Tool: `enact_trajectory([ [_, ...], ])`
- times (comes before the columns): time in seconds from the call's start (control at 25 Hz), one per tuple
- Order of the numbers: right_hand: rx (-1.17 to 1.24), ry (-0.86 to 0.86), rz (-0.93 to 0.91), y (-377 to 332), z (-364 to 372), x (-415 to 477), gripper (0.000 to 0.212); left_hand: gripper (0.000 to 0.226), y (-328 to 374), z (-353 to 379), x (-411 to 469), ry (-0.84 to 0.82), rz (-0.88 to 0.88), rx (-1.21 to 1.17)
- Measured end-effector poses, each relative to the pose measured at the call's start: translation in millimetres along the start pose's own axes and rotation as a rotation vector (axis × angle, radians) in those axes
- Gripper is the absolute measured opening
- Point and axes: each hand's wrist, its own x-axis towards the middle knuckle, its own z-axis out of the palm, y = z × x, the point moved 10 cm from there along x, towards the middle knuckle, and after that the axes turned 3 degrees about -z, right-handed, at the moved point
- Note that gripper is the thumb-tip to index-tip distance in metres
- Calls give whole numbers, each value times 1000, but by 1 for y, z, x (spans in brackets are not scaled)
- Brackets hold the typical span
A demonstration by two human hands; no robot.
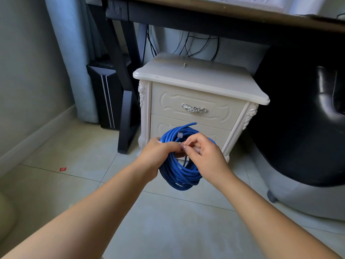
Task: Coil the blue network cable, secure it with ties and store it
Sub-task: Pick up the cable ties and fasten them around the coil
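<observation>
The blue network cable (180, 165) is already wound into a round bundle of many loops and hangs in the air in front of the lower drawer of a cream bedside cabinet (197, 85), above the tiled floor (84, 146). One loose end (191, 124) sticks up and to the right from the top of the coil. A small pale tab (180, 134), probably a tie or a label, sits on the upper strands.

The left hand (158, 152) is closed around the left side of the bundle, most likely to keep the loops stacked together so they cannot spring apart. The right hand (203, 153) meets it at the middle of the coil, thumb and forefinger pinched on something small and pale, seemingly a tie being worked around the strands; what it is exactly cannot be made out.

Judging from this, coiling is done and the securing step is in hand. The cabinet's upper drawer, with its silver handle (194, 108), is shut, so storing has not begun. A dark desk (186, 14) stands over the cabinet.
</observation>
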Motion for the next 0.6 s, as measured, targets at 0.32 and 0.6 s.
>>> enact_trajectory([
  [0.32, -173, -58, -31, -2, 1, 3, 19, 46, 8, -1, 0, 28, 69, 88],
  [0.6, -281, 181, -358, -33, -15, -6, 11, 57, 24, -8, -9, 140, 210, 94],
])
